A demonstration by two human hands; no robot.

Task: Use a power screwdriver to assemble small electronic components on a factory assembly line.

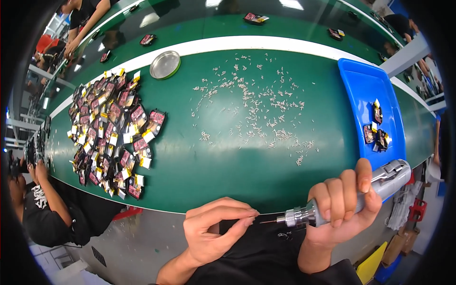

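Observation:
My right hand is wrapped round a grey electric screwdriver, which lies nearly level with its thin bit pointing left. Just off the bit's tip, my left hand has thumb and forefinger pinched together; whatever sits between them is too small to make out. Both hands are at the near edge of the green table. Beyond them, many small pale metal pieces, seemingly screws, lie scattered. Several small black units with yellow and white tabs rest in a blue tray at right.
A big heap of similar black units covers the table's left part. Behind it stands a round shallow tin. Past a white rail, more units sit spaced out on a green belt. A co-worker in black works at left.

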